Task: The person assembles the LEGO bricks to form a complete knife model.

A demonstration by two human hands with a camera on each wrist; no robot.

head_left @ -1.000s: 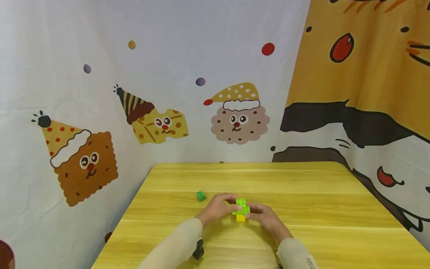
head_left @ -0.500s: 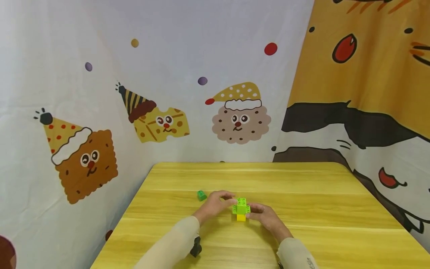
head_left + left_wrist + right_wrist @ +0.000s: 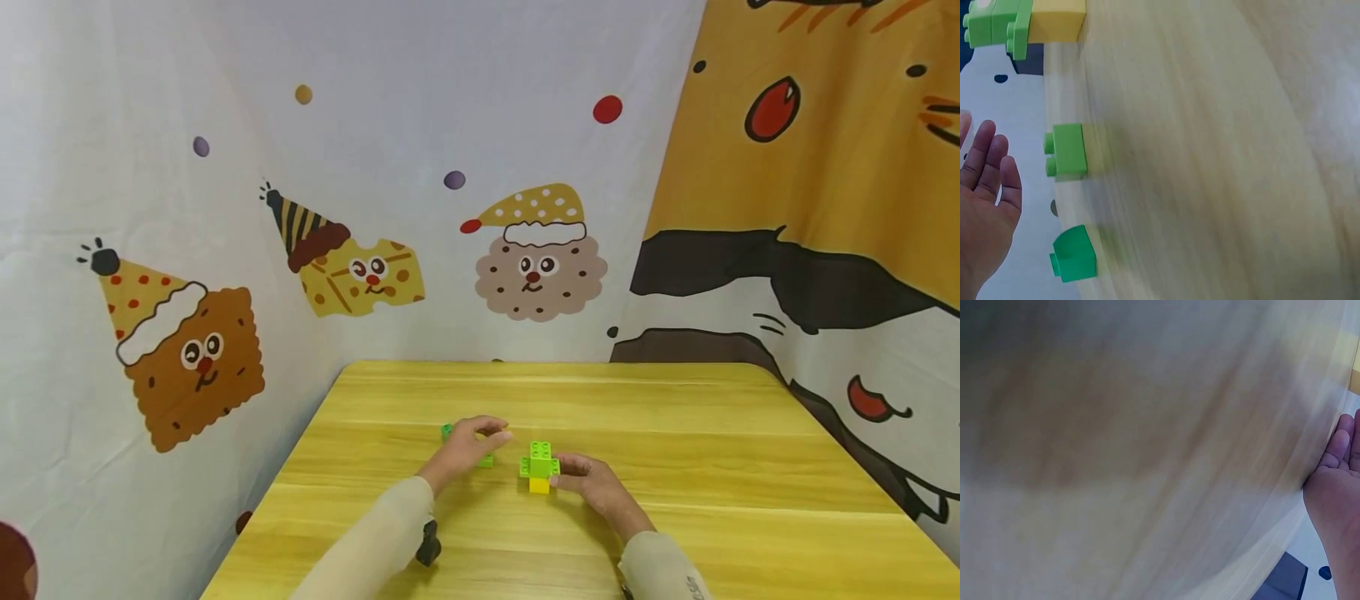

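Observation:
A small stack of building blocks point(image 3: 540, 463) stands on the table, light green on top with studs showing at both sides, over a yellow block point(image 3: 538, 485). At its right side my right hand point(image 3: 600, 486) holds it, thumb in front and fingers behind. The left hand point(image 3: 463, 450), fingers loosely bent and holding nothing, hovers over a light green block point(image 3: 487, 460), which it partly covers in the head view. In the left wrist view that light green block point(image 3: 1071, 150) stands apart from the left hand point(image 3: 988, 209). A darker green block with a curved top point(image 3: 1076, 255) stands beside it.
The wooden table point(image 3: 660, 417) reaches back to a white cloth point(image 3: 420, 67) printed with cartoon figures. A black device point(image 3: 428, 544) sits at the left sleeve point(image 3: 375, 533).
My left hand has let go of the stack and moved left, partly covering the darker green block. The light green block shows from behind it. My right hand stays at the stack.

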